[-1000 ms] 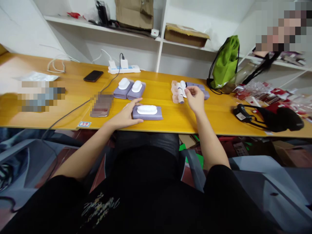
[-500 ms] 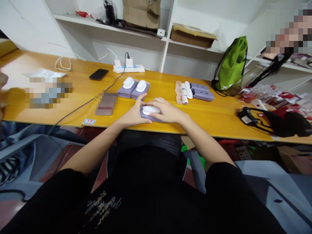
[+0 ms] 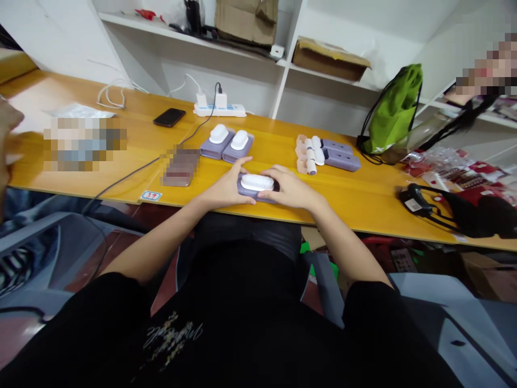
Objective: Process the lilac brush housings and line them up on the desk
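So from what we can see here, we'd call things partway along: a purple box (image 3: 211, 150) and a neighbour box (image 3: 236, 154) stand side by side on the table (image 3: 278, 141), up and to the left of the hands, and both have a white block on top, one being the left block (image 3: 219, 133) and the other the right block (image 3: 239, 140), so those two look finished with to us. The purple case (image 3: 244, 191) is what's being worked on, lying flat near the front edge between both hands, with a white bristled piece (image 3: 257, 182) facing up on it; that one doesn't look done yet, though we can't tell how firmly the piece is seated. Off to the right there's a purple pair (image 3: 341, 159) next to a white piece (image 3: 319, 157), a white roll (image 3: 310, 156) and a pinkish tray (image 3: 301, 154), and whether anything's unfinished there, we really can't say. As for pose, the left hand (image 3: 227, 188) cups the case's left end, thumb along the front, index finger lifted away behind. The right hand (image 3: 291, 187) comes at the right end, fingers curled over the back, thumb in front. Both look closed round the case to us, wrists low, forearms angling inward.
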`<state>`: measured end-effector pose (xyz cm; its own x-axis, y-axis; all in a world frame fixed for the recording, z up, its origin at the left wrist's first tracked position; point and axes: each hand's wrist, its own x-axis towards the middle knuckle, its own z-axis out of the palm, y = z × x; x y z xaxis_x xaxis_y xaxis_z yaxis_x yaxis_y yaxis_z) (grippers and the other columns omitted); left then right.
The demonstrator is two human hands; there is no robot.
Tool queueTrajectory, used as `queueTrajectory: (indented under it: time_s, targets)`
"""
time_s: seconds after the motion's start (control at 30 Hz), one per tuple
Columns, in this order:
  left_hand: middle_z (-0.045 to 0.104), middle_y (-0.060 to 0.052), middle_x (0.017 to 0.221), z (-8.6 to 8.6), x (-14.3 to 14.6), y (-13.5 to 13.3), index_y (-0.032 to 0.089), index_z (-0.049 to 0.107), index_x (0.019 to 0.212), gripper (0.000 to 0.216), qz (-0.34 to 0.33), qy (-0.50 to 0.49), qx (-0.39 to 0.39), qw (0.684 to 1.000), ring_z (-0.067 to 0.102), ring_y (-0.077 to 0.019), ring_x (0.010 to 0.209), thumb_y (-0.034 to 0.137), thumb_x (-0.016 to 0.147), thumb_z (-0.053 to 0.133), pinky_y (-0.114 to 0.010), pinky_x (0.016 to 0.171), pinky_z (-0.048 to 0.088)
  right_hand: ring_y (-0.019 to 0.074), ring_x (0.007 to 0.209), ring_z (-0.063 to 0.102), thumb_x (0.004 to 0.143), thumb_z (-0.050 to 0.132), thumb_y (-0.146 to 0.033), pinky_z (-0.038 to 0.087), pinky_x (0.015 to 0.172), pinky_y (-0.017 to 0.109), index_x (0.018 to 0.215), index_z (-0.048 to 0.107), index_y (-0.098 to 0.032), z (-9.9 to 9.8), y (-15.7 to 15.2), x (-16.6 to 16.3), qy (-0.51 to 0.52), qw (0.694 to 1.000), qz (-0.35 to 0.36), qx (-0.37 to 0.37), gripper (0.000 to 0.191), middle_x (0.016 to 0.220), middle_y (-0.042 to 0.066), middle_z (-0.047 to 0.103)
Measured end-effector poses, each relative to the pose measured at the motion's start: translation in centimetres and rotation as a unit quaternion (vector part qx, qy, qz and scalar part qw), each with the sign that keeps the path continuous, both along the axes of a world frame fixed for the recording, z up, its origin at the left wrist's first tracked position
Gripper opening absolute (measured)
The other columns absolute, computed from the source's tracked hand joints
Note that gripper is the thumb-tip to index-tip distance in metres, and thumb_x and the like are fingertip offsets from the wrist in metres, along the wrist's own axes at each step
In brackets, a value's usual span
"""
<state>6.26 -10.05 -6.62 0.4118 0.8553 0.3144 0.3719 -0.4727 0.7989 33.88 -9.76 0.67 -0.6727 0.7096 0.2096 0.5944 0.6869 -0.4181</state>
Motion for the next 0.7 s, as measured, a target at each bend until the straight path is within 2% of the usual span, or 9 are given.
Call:
queueTrajectory:
  time_s: [0.1,0.33,0.43,0.5,0.6,0.7]
  targets:
    - [0.064,-0.02,0.152,-0.1,0.1,-0.2,0.027,0.027,0.184,0.148,-0.002,-0.003,0.0,1.0,0.067,-0.0461,0.146,0.063,0.067,0.11,-0.068,0.133,0.047,0.0397,0.122,0.069,0.102,0.087,-0.055,0.057,0.111,0.054,0.124,0.082,-0.02,0.7,0.0,-0.5,-0.047,0.999,0.011,0.013,0.042,0.123,0.015,0.075]
    - [0.066,-0.019,0.15,0.0,0.1,-0.3,0.029,0.027,0.183,0.144,-0.02,-0.012,-0.001,1.0,0.068,-0.0454,0.145,0.061,0.069,0.109,-0.069,0.132,0.049,0.0326,0.104,0.071,0.097,0.092,-0.048,0.058,0.097,0.047,0.117,0.079,-0.021,1.6,1.2,-1.6,-0.08,0.997,0.013,0.019,0.036,0.118,0.012,0.078]
    - [0.065,-0.02,0.155,0.1,0.1,-0.5,0.029,0.028,0.182,0.141,-0.017,-0.007,0.001,1.0,0.067,-0.046,0.146,0.06,0.071,0.108,-0.07,0.131,0.05,0.0308,0.103,0.071,0.095,0.093,-0.05,0.057,0.096,0.044,0.114,0.08,-0.021,2.5,1.4,-1.4,-0.067,0.997,0.029,0.021,0.037,0.116,0.011,0.079]
    - [0.06,-0.021,0.164,0.2,0.0,-0.6,0.03,0.029,0.182,0.139,-0.014,-0.008,0.009,1.0,0.063,-0.0472,0.153,0.06,0.072,0.108,-0.07,0.132,0.049,0.0298,0.103,0.072,0.096,0.09,-0.057,0.057,0.095,0.043,0.115,0.082,-0.021,3.5,1.0,0.0,-0.026,0.999,0.022,0.013,0.041,0.114,0.01,0.08]
    - [0.062,-0.021,0.163,0.2,0.0,-0.7,0.03,0.028,0.183,0.137,-0.013,-0.001,0.003,1.0,0.062,-0.0466,0.155,0.06,0.074,0.106,-0.07,0.135,0.045,0.0286,0.102,0.072,0.099,0.082,-0.068,0.058,0.092,0.042,0.12,0.085,-0.023,4.8,0.2,4.7,0.044,0.998,-0.05,-0.001,0.049,0.115,0.009,0.083]
    - [0.065,-0.02,0.159,0.1,0.1,-0.8,0.029,0.027,0.183,0.136,-0.006,0.015,0.002,1.0,0.062,-0.0458,0.155,0.059,0.075,0.104,-0.07,0.138,0.042,0.0293,0.099,0.074,0.105,0.072,-0.064,0.059,0.09,0.042,0.116,0.086,-0.022,4.8,0.0,10.8,0.074,0.969,-0.232,0.031,0.046,0.109,0.009,0.084]
